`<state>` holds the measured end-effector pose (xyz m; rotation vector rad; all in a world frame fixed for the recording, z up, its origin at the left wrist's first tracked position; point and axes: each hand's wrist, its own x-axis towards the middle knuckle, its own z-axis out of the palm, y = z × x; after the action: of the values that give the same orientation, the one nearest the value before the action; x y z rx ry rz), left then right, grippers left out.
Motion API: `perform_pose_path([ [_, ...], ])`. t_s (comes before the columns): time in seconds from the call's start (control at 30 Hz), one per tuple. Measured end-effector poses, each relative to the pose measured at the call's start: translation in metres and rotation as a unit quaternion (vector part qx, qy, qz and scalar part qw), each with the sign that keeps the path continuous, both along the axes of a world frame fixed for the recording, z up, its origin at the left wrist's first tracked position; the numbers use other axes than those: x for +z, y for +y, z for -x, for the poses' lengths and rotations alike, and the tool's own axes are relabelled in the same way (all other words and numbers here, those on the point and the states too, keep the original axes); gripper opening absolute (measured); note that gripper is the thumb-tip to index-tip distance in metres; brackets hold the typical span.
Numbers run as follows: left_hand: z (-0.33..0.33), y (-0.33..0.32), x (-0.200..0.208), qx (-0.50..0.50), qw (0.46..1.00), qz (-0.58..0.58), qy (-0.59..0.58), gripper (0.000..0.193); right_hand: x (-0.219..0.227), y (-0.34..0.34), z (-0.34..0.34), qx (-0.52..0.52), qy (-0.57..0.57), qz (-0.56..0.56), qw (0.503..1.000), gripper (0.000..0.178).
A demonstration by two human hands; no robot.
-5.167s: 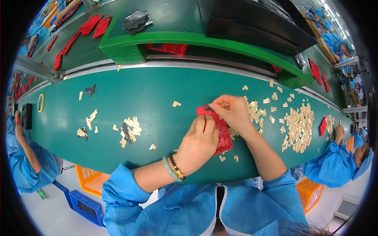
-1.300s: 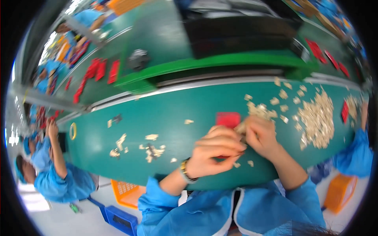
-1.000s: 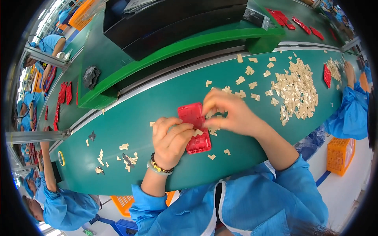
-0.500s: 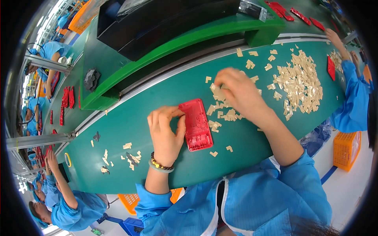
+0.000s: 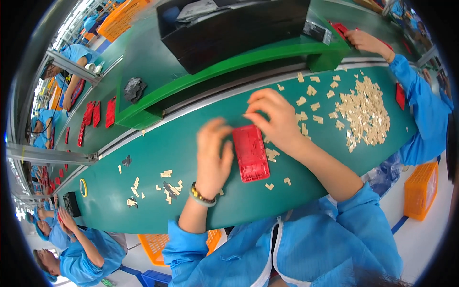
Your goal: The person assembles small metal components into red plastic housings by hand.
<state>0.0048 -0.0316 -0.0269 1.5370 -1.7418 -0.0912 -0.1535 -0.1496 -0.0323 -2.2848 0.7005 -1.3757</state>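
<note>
While the long green conveyor belt [image 5: 201,143] carries the whole scene, the work sits near its middle, so anything done well here starts with keeping the piece flat on that surface. At about two o'clock from the centre lies the big heap of small pale beige plastic chips [image 5: 366,110], with strays trailing back toward the hands; well apart, at about eight o'clock, a thinner scatter of the same chips [image 5: 167,184] lies on the belt. Behind, at twelve o'clock, a black box [image 5: 234,28] rests on the raised green shelf.

Next in size is the red rectangular ribbed plastic tray [image 5: 251,153], lying flat between the hands, its long side running roughly twelve to six. The left hand [image 5: 213,155], with a bead bracelet at the wrist, rests against the tray's nine-o'clock edge, fingers spread and loosely curled, steadying rather than clamping. The right hand [image 5: 272,117] hovers over the tray's one-o'clock corner with thumb and fingertips pinched together; motion blur hides whether a chip sits in that pinch, so I cannot tell.

My judgement: keep the left hand pressing the edge so the tray cannot skid, and lower the right hand's pinch straight down, one chip at a time, square with the ribs.
</note>
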Motion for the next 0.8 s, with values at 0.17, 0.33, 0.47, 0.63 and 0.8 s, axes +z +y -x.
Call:
perform_pose_path([
  [0.17,0.038,0.013,-0.023,-0.029,0.985,-0.052,-0.16,0.033,-0.014,0.0,0.007,0.136,-0.042,-0.543,0.827,0.012],
  [0.33,0.046,0.015,-0.026,0.007,0.972,-0.045,-0.231,0.044,-0.022,0.003,0.002,0.081,0.1,-0.459,0.879,0.014],
  [0.47,0.039,0.015,-0.017,0.0,0.982,-0.048,-0.185,0.043,-0.025,0.0,0.002,0.1,0.034,-0.374,0.921,0.016],
  [0.63,0.015,0.003,-0.003,-0.017,0.992,-0.075,0.097,0.024,-0.015,0.014,0.002,0.102,0.059,-0.125,0.985,0.015],
  [0.8,0.013,0.002,-0.013,-0.022,0.987,-0.087,0.137,0.01,0.006,0.02,0.004,0.119,0.087,-0.166,0.975,0.016],
])
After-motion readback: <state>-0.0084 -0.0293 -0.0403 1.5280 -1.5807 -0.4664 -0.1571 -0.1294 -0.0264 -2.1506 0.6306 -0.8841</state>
